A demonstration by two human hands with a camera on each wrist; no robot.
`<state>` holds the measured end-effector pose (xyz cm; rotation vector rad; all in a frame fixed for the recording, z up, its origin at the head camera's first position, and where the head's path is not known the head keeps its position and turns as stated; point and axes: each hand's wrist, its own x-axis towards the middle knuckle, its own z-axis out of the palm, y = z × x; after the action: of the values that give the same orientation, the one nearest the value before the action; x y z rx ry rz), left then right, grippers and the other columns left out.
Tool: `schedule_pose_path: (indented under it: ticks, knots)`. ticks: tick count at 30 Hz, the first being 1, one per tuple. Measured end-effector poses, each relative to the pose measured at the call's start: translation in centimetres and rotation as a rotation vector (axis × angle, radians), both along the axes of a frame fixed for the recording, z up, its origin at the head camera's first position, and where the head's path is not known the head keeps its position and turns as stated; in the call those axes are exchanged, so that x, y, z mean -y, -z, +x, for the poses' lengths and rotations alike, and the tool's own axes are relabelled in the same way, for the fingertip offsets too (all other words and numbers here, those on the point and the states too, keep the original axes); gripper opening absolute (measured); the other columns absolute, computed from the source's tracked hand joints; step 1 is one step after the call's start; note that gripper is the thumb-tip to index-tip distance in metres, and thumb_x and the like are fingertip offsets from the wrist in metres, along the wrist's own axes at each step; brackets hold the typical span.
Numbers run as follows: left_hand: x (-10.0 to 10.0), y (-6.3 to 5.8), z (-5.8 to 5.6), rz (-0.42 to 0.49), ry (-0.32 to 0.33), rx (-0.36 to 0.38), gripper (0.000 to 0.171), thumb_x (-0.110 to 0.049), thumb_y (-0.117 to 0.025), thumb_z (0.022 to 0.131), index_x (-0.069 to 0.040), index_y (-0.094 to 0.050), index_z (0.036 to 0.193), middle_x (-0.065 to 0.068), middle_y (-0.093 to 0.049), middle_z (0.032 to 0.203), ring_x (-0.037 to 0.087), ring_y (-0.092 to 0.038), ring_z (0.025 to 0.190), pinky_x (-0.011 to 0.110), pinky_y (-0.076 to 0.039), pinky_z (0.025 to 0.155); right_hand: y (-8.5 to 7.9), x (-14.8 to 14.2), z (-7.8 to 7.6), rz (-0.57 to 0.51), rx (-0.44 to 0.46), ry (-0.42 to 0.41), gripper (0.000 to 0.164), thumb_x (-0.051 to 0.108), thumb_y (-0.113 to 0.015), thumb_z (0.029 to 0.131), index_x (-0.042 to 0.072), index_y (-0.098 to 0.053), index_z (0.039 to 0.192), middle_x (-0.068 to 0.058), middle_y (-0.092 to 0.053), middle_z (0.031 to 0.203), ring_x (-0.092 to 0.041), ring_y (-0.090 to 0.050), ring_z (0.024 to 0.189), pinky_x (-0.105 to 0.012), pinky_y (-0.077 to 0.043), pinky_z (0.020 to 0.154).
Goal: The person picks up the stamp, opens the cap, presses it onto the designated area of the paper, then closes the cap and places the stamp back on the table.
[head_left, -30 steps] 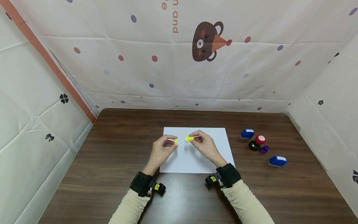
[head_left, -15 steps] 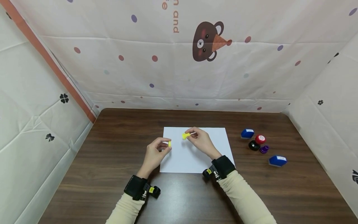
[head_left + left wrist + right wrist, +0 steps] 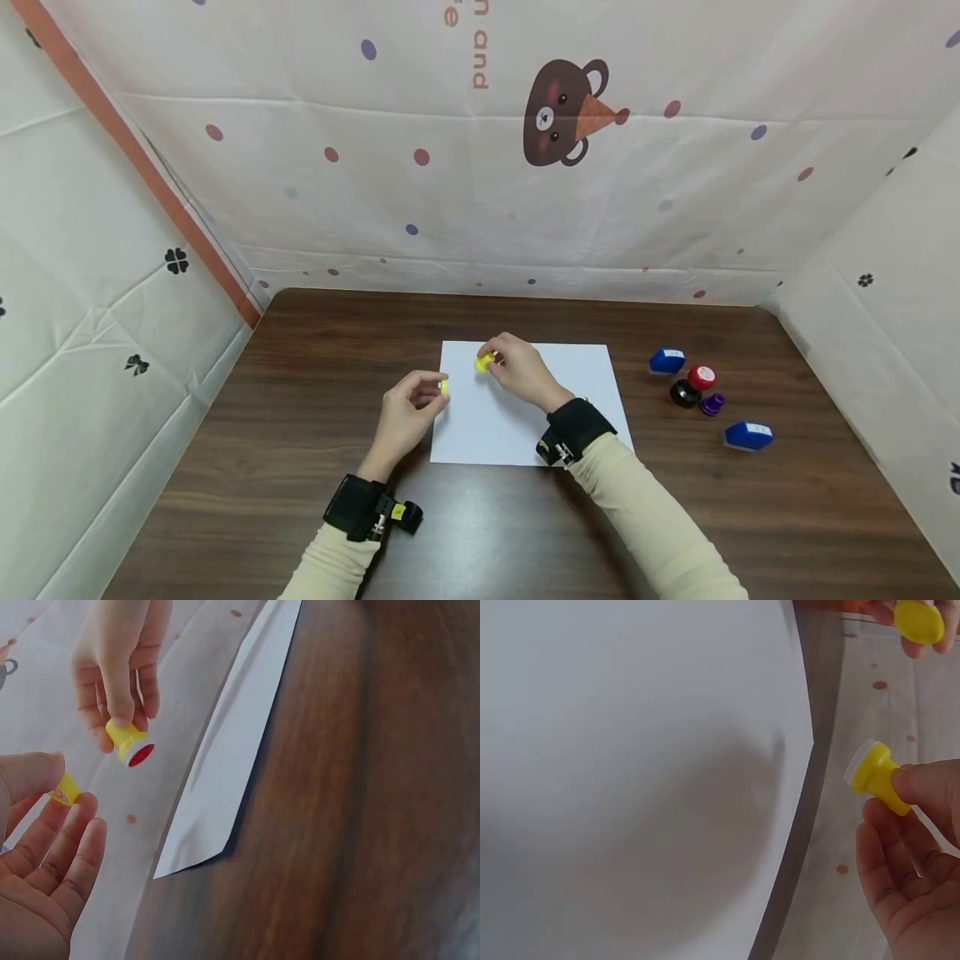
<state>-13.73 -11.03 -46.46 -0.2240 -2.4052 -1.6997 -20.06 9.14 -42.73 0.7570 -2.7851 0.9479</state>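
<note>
Above the white paper (image 3: 517,417), my right hand (image 3: 521,371) pinches a small yellow stamp (image 3: 877,776) by its narrow handle. The stamp's round red face, ringed in white, shows in the left wrist view and tilts downward. To its left, my left hand (image 3: 403,421) holds a round yellow cap (image 3: 66,790) between thumb and fingertips, near the paper's left edge. Cap and stamp are apart, both off the paper. In the right wrist view the cap's outer side faces the camera.
On the brown table (image 3: 300,433), right of the paper, stand a blue stamp (image 3: 666,361), a red-topped one (image 3: 702,377), a black round piece (image 3: 685,393), a small purple stamp (image 3: 712,405) and another blue stamp (image 3: 748,436). Patterned cloth (image 3: 450,208) hangs behind.
Both hands have shifted left, the left one also slightly toward the body. The right hand has turned, tipping the stamp's face downward. Both hands keep their hold.
</note>
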Motion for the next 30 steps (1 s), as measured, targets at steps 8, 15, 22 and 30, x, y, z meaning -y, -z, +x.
schedule_pose_path:
  ticks: [8,15,22,30]
  knots:
    - [0.1,0.1,0.1,0.008,-0.008,0.005,0.027,-0.004,-0.072,0.078,-0.012,-0.066,0.102,0.003,-0.065,0.101,0.015,-0.064,0.083,0.029,-0.055,0.073,-0.1,1.8,-0.9,0.113,-0.045,-0.014,0.013,0.003,-0.065,0.082,0.007,-0.067,0.094,-0.006,-0.061,0.094,-0.014,-0.061,0.080,-0.024,-0.054,0.071]
    - [-0.5,-2.3,1.3,-0.003,0.002,-0.004,0.026,0.004,-0.068,0.078,0.001,-0.063,0.103,0.014,-0.064,0.101,0.023,-0.064,0.082,0.035,-0.055,0.071,0.0,3.1,-1.3,0.187,-0.038,-0.016,0.014,0.003,-0.064,0.083,0.007,-0.068,0.096,-0.007,-0.062,0.096,-0.015,-0.061,0.084,-0.026,-0.054,0.077]
    - [-0.7,-3.2,1.7,0.003,-0.004,-0.006,0.025,0.006,-0.068,0.078,0.002,-0.063,0.102,0.013,-0.065,0.099,0.023,-0.064,0.081,0.032,-0.055,0.072,0.4,3.8,-1.7,0.238,-0.048,-0.033,0.015,0.002,-0.064,0.083,0.008,-0.067,0.096,-0.006,-0.061,0.095,-0.015,-0.059,0.081,-0.027,-0.053,0.077]
    - [-0.6,-2.7,1.7,0.023,0.042,-0.015,0.025,0.006,-0.067,0.078,0.004,-0.063,0.102,0.015,-0.063,0.099,0.027,-0.063,0.082,0.037,-0.055,0.073,0.5,4.6,-2.1,0.284,-0.070,-0.042,0.016,0.002,-0.062,0.084,0.009,-0.066,0.098,-0.006,-0.060,0.097,-0.017,-0.060,0.086,-0.028,-0.052,0.078]
